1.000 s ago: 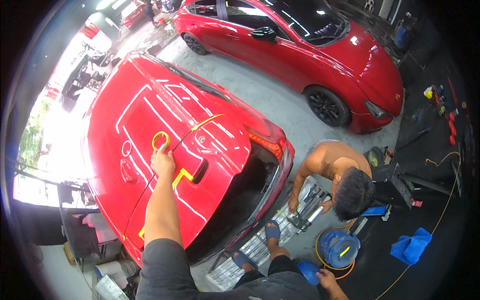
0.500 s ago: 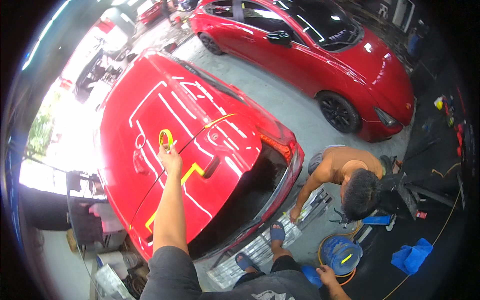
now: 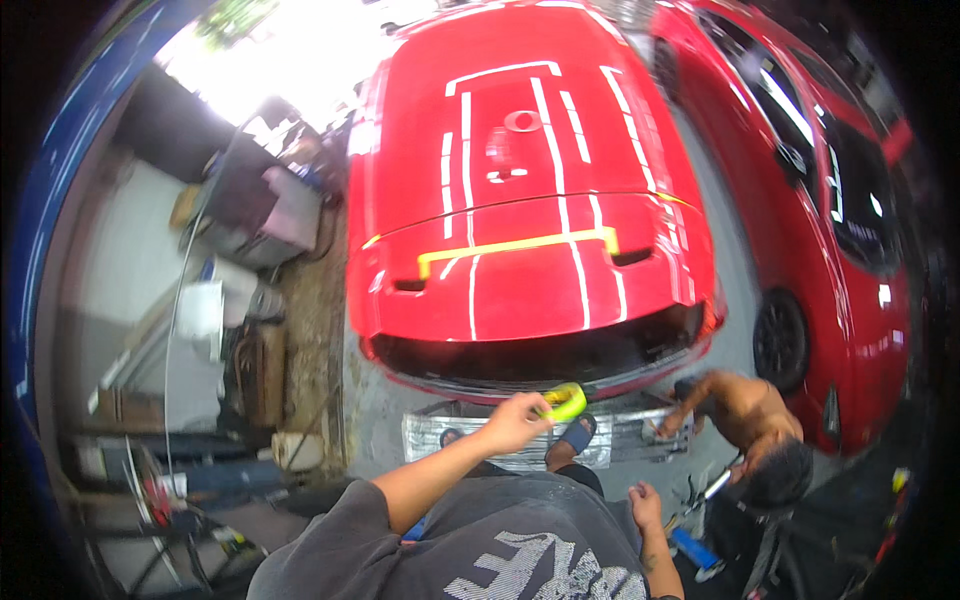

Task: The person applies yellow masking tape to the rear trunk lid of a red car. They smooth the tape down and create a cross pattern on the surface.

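Note:
My left hand (image 3: 512,425) is closed around a roll of yellow-green masking tape (image 3: 568,402), held out in front of my body, just short of the red car's rear end. My right hand (image 3: 646,503) hangs low at my right side, fingers loosely apart, with nothing visible in it. The red car (image 3: 520,290) has its rear toward me. A yellow tape strip (image 3: 520,245) runs across its tailgate below the roof seam, with bent-down ends beside two dark recesses. Short yellow pieces sit at both ends of the seam.
I stand on a silvery covered plank (image 3: 630,445). Close on the right a co-worker (image 3: 755,425) crouches, one hand over the plank. Another red car (image 3: 800,260) stands along the right. Boxes and scrap (image 3: 255,370) line the left. A blue tool (image 3: 697,550) lies low right.
My left hand has drawn back from over the car's roof to near my body, still holding the tape roll. My view has swung to face the car's rear squarely.

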